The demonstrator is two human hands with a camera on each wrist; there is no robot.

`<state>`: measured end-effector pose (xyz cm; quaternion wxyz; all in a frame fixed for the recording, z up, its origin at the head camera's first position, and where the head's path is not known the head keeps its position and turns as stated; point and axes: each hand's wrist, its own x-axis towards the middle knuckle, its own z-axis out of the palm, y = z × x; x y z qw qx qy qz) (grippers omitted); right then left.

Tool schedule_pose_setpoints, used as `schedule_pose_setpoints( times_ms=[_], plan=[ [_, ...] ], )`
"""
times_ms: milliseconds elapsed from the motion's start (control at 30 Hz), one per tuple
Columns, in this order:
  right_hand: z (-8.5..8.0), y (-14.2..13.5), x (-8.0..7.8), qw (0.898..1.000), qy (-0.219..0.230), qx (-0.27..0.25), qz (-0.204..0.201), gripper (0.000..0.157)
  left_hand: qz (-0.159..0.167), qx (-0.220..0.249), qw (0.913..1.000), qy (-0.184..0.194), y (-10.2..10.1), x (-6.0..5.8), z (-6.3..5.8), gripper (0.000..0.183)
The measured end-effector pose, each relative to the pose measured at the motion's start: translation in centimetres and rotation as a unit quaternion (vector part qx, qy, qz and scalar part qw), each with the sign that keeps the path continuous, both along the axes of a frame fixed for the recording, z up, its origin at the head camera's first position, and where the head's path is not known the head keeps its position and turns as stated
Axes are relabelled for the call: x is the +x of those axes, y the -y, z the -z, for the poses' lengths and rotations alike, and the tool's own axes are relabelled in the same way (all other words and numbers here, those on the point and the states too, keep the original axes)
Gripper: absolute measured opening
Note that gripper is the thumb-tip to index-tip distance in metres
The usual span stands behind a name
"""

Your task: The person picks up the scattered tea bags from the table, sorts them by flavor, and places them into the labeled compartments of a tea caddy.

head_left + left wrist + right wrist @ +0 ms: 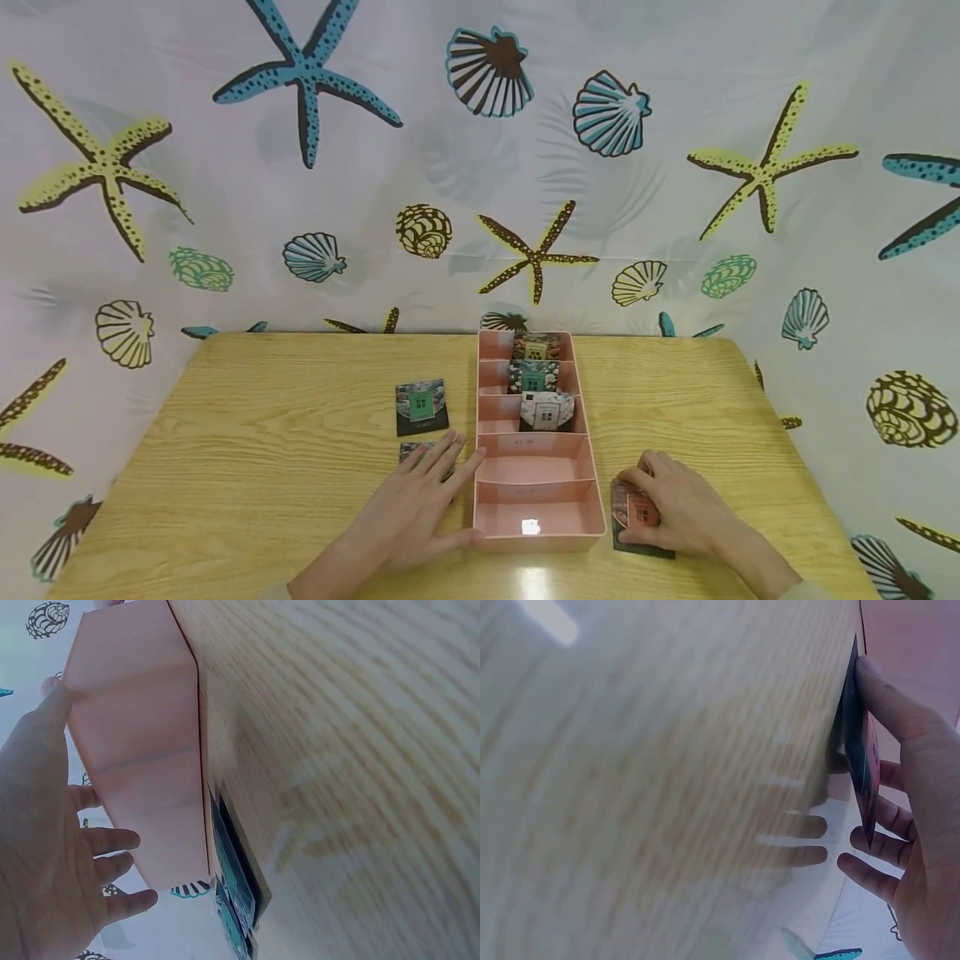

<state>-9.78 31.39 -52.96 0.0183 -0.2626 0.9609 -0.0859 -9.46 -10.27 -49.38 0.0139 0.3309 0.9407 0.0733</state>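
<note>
To the left of a pink five-compartment box point(540, 543), the left hand point(408, 510) is spread wide, its fingers nearly straight, with the thumb and index finger reaching the box's left rim. Under its fingertips, just beside the box, lies a dark patterned packet point(412, 451), mostly hidden by the hand. Farther along that left side, near the box, a green-labelled packet point(422, 407) lies flat on the wood-grained counter point(277, 433).

The box stands lengthwise away from the person. Its farthest compartment holds a yellow-labelled packet point(537, 346), the next one a second green-labelled packet point(533, 379) with a floral print, and the middle one a pale grey packet point(547, 412); all three lean upright inside.

Just right of the box's nearest compartments, well within the counter's edge, the right hand point(686, 507) pinches a red-labelled packet point(640, 512) between thumb and fingers; whether the packet fully touches the counter cannot be told. Behind the box hangs a pale fabric backdrop point(375, 292) printed with starfish and seashells.
</note>
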Motion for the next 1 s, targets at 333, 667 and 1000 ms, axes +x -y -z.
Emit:
schedule_pose_setpoints(
  times_ms=[333,667,1000],
  plan=[
    [-0.01,0.13,-0.12,0.999,-0.035,-0.016,-0.008,0.07,-0.001,0.004,1.0,0.003,0.0,0.02,0.04,0.095],
    [-0.29,0.25,-0.42,0.995,-0.095,-0.009,-0.036,0.052,0.001,0.006,1.0,-0.003,0.03,0.06,0.07,0.094],
    [-0.89,0.25,-0.9,0.99,-0.13,-0.009,-0.056,0.045,0.0,0.005,0.9999,0.009,0.05,-0.07,0.15,0.094]
  ],
)
